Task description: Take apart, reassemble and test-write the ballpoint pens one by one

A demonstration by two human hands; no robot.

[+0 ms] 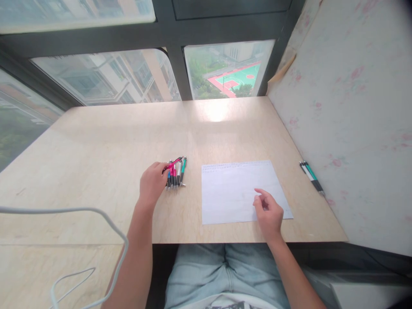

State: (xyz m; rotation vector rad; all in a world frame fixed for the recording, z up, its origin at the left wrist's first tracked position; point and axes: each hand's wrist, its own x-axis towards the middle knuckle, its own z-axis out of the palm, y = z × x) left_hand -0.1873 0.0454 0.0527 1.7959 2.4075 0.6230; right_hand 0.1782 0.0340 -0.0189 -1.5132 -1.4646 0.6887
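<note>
White cable foremost; pink pen in left hand.

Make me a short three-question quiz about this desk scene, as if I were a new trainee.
1. True or false: the right hand is gripping a pen.

2. Which colour stands out on the pen in the left hand?
a) green
b) pink
c) yellow

3. Fill the gap: seen from the person's seat, the pens beside the flowered wall lie to the ____ of the paper.

Key: 1. False; it is over the paper with no pen in its fingers. 2. b. 3. right.
</note>
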